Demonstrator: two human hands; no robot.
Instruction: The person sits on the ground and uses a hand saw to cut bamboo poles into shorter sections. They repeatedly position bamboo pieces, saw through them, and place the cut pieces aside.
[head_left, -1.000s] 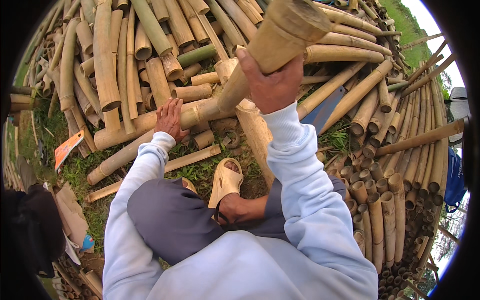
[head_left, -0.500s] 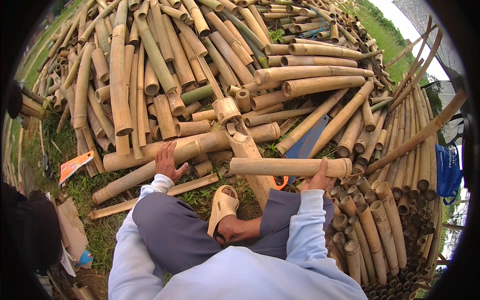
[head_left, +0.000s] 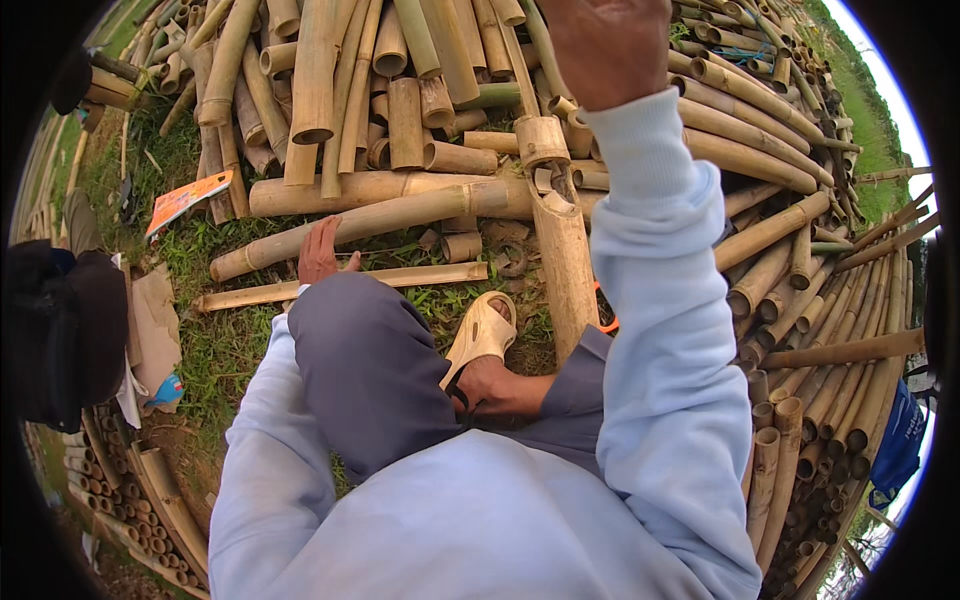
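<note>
My left hand (head_left: 320, 250) lies with its fingers stretched over a long bamboo pole (head_left: 400, 212) on the grass. A split bamboo strip (head_left: 350, 286) lies just below it. Raised at the top edge is my right hand (head_left: 612, 45), its fingers cut off by the frame, so what it holds cannot be seen. Near my sandalled foot a thick notched bamboo post (head_left: 566, 270) slants up to a short bamboo ring (head_left: 541, 140). Beside the post shows part of an orange saw handle (head_left: 608, 308), the rest hidden behind my right sleeve.
Cut bamboo poles (head_left: 425, 40) are heaped ahead, with more bamboo stacks (head_left: 835, 370) to the right. An orange-and-white sheet (head_left: 188, 203) and torn cardboard (head_left: 157, 325) lie at left. A blue bag (head_left: 897, 440) hangs at far right, and a person in dark clothing (head_left: 60, 335) is at far left.
My right hand, which held a bamboo piece low at the right, has risen to the top edge; that piece is out of sight. My left hand stays on the pole. The view has shifted.
</note>
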